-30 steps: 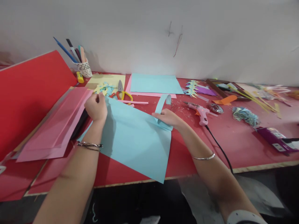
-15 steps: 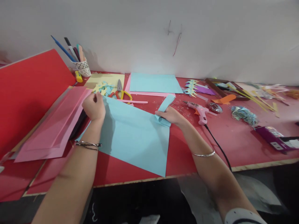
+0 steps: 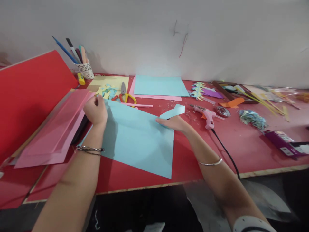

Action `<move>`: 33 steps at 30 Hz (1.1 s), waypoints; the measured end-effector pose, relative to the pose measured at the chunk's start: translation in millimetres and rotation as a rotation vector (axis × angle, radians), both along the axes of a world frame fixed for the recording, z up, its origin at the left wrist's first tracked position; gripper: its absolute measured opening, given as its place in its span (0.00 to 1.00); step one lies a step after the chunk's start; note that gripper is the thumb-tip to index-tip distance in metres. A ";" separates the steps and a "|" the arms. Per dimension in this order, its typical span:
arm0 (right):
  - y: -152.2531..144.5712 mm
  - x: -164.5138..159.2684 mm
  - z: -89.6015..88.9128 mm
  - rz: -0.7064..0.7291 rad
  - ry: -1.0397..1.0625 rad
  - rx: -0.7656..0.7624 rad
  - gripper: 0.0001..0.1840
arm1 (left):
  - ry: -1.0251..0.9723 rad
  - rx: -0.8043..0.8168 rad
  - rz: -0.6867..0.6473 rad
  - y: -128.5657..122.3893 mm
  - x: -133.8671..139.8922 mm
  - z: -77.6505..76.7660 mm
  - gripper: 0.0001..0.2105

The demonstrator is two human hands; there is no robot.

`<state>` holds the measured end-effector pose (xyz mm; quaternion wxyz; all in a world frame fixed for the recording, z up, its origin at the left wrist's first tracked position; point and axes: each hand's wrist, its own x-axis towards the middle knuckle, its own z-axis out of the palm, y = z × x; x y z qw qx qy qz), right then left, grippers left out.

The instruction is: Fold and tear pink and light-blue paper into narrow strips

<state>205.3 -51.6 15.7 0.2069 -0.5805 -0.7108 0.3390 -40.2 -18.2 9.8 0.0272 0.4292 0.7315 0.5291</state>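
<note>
A large light blue paper sheet [image 3: 135, 141] lies aslant over the front of the red table. My left hand [image 3: 96, 109] is closed at the sheet's upper left corner, its fingertips hidden behind the hand. At the upper right corner my right hand [image 3: 174, 123] is closed, thumb pointing left, on a light blue paper strip [image 3: 172, 111] that sticks up above the fingers. Whether this strip is joined to the sheet I cannot tell. The right palm rests over the sheet's edge. A pink glue gun [image 3: 206, 116] with a black cord lies right of this hand.
Behind the sheet lie yellow-handled pliers [image 3: 124, 93], a thin pink strip [image 3: 138, 105] and stacked blue paper [image 3: 160, 85]. Pink sheets [image 3: 55, 129] lean at left beside a red board [image 3: 33, 96]. A pen cup [image 3: 85, 70] stands by the wall; a brown tray [image 3: 223, 93] is at right.
My right hand has shifted slightly left, and the strip in it has swung lower and flatter. The sheet's lower right corner has risen a little. My left hand has hardly moved.
</note>
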 end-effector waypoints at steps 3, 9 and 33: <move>0.1 -1.3 -3.7 -0.033 -0.008 0.018 0.16 | 0.001 0.001 0.000 0.3 -0.2 0.3 0.20; 3.0 -1.9 -6.9 -0.076 -0.010 0.058 0.14 | -0.004 -0.007 0.006 0.6 -1.6 0.4 0.20; 20.7 18.6 -8.5 -0.119 0.359 -0.059 0.06 | -0.042 -0.083 0.042 0.1 -3.6 0.8 0.19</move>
